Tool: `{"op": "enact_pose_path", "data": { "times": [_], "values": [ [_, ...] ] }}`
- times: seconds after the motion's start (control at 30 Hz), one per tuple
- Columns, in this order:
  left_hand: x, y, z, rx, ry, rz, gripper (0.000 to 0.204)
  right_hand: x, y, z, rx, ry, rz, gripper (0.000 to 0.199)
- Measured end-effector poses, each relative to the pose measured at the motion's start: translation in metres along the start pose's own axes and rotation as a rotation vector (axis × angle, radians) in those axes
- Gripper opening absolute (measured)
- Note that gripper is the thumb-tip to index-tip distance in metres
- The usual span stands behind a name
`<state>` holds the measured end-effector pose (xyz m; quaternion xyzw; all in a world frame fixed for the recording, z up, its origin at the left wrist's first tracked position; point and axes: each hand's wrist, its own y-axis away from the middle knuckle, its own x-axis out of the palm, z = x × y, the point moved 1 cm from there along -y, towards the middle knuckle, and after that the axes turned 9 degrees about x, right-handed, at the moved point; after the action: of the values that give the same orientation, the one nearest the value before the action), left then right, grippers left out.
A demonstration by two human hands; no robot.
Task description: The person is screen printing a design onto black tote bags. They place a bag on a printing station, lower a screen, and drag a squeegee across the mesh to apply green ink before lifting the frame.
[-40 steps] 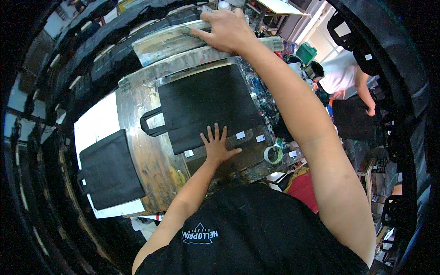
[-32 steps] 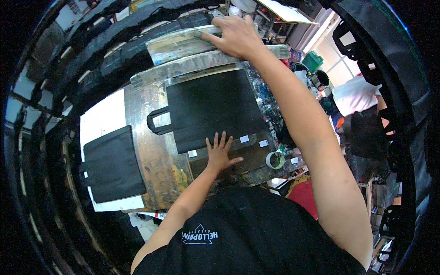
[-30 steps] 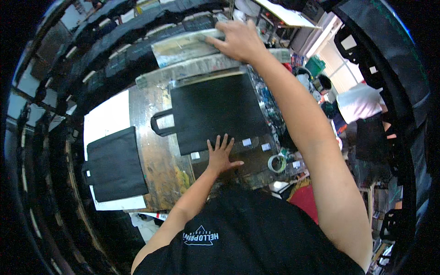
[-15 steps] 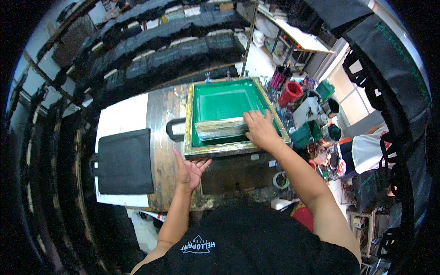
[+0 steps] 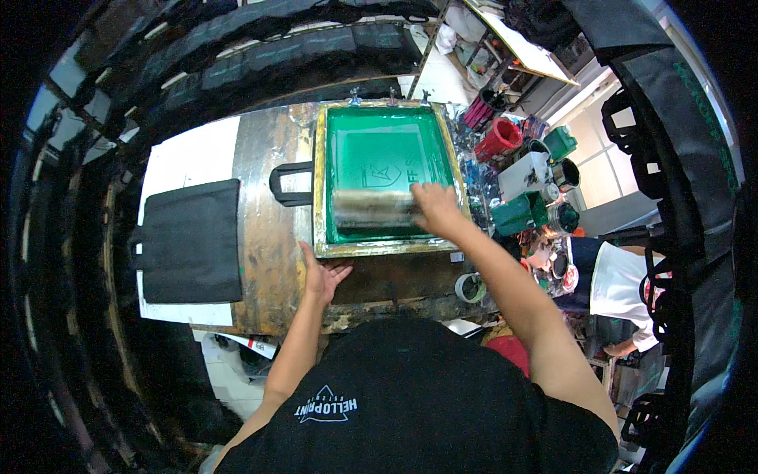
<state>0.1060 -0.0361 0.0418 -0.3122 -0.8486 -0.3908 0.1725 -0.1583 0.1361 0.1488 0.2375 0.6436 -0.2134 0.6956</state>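
Note:
My right hand (image 5: 438, 210) grips a wide squeegee (image 5: 371, 207), blurred by motion, across the near part of a printing screen (image 5: 320, 150). Green ink (image 5: 387, 134) covers the mesh, and a faint emblem with lettering shows just beyond the squeegee. My left hand (image 5: 322, 276) is open, palm up and fingers stretched out, at the near left corner of the screen's frame; whether it touches the frame I cannot tell. From under the left side of the screen sticks out the handle of a black bag (image 5: 292, 184). The rest of that bag is hidden.
Another black bag (image 5: 192, 241) lies flat on a white board (image 5: 193, 146) at the left of the worn table (image 5: 264, 268). Ink tubs, a red container (image 5: 499, 138) and a green one (image 5: 521, 213) crowd the right. A tape roll (image 5: 470, 288) sits near. A person in white (image 5: 624, 280) is at right.
The squeegee has been drawn slightly nearer in the screen, and the emblem in the mesh now shows. My left hand stays open by the near left corner. The whole view has shifted.

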Motion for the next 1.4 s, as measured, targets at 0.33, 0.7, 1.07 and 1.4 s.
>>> {"op": "enact_pose_path", "data": {
  "times": [0.33,0.7,1.07,1.4],
  "values": [
    [0.001,0.001,0.007,0.031,-0.04,-0.05,0.119,0.046,0.027,0.012,-0.025,0.078,-0.243,0.057],
    [-0.001,-0.003,0.004,-0.037,-0.038,-0.025,0.113,0.066,-0.138,-0.056,0.027,0.076,-0.277,0.062],
    [0.013,-0.007,-0.005,-0.125,-0.046,-0.199,0.128,0.078,-0.298,-0.103,-0.139,0.009,-0.299,0.068],
    [0.015,-0.005,-0.038,-0.537,-0.304,-0.049,0.105,0.05,-0.305,-0.107,-0.093,-0.003,-0.293,0.07]
  ]
}}
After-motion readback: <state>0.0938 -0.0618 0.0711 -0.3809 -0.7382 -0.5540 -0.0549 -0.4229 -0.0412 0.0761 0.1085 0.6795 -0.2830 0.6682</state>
